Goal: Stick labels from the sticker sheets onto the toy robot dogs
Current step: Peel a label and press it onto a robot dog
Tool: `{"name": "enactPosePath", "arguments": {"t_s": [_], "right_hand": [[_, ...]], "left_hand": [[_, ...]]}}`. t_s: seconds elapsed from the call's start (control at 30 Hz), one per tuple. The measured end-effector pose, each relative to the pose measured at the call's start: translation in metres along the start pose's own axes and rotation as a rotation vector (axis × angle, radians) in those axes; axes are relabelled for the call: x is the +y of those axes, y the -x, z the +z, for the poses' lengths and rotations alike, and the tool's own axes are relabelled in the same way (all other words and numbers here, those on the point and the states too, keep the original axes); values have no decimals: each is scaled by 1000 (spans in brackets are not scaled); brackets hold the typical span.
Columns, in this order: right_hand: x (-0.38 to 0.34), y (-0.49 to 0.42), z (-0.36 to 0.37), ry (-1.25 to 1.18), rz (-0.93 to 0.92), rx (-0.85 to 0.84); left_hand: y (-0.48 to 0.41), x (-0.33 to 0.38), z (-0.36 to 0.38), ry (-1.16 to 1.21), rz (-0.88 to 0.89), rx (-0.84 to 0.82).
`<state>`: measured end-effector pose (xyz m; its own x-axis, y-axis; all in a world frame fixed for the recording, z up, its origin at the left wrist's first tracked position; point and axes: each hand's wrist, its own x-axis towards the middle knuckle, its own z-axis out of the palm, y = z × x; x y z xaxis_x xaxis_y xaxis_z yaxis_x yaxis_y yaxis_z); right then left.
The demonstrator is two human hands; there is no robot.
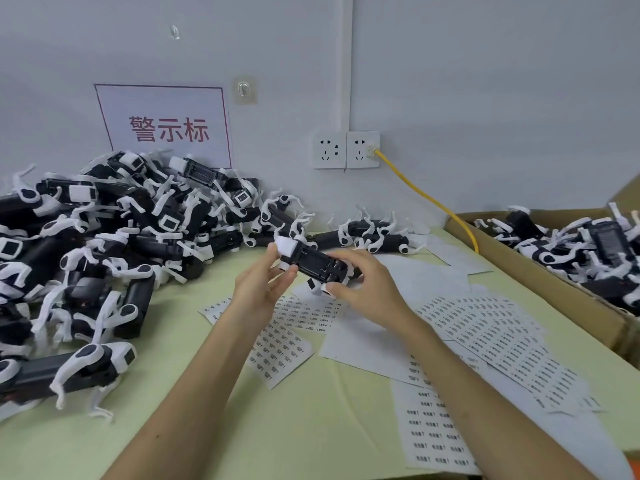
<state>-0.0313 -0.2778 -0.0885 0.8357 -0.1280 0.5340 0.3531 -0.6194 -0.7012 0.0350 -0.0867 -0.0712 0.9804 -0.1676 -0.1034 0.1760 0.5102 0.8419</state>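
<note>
Together, left hand [258, 292] and right hand [367, 289] grip a boxy black-and-white plastic dog [313, 259].

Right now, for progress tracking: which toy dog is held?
The toy robot dog held between left hand and right hand; the rest lie in the pile or cardboard box.

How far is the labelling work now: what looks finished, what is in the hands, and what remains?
Done, probably: bare backing sheets lie among the sticker sheets, and the cardboard box holds many dogs, though no labels show. In hand: left hand and right hand grip one toy dog, black panel facing up. Remaining: the big pile.
</note>
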Motion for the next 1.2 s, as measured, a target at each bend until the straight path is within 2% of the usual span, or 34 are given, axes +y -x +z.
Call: {"name": "enactPosePath", "arguments": {"t_s": [0.07, 0.13, 0.23, 0.37, 0.53, 0.63, 0.73, 0.87, 1.2], "right_hand": [[-2, 0, -3, -55, 30, 4], [-5, -2, -7, -158, 79, 20], [-9, -2, -11, -284, 120, 25], [-11, 0, -9, -339, 113, 40], [-16, 1, -6, -292, 40, 181], [-13, -1, -9, -286, 73, 210], [-16, 1, -10, -343, 69, 143], [-22, 6, -1, -376, 56, 58], [-30, 3, -5, -386, 62, 107]], "left_hand": [[2, 2, -6, -96, 26, -83], [5, 5, -8, -295, 113, -136], [8, 4, -6, -465, 226, -125], [10, 0, -3, -431, 281, -137], [18, -9, 9, -336, 356, -58], [25, -12, 16, -353, 284, -172], [30, -18, 23, -401, 207, -286], [32, -22, 24, -320, 70, -352], [37, -26, 24, -405, 181, -427]]}}
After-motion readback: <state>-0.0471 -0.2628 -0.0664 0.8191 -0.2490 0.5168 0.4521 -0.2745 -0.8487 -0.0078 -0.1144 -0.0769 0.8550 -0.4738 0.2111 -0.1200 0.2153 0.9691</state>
